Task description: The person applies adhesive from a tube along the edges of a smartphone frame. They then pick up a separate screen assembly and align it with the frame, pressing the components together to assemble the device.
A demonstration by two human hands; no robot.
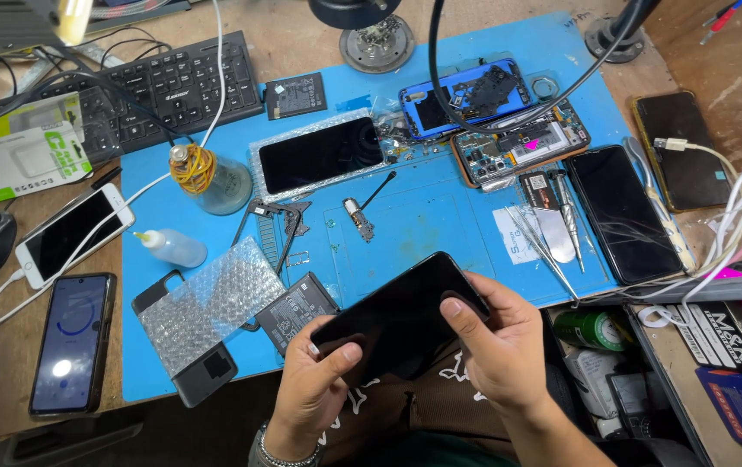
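Gripping a black phone (397,316) — left hand (312,389), right hand (496,346) — above the blue mat (440,216).

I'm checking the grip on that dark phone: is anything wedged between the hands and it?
Nothing visible. The left hand and right hand grip the dark phone directly, thumbs on its glass, above the blue mat. Its underside is hidden.
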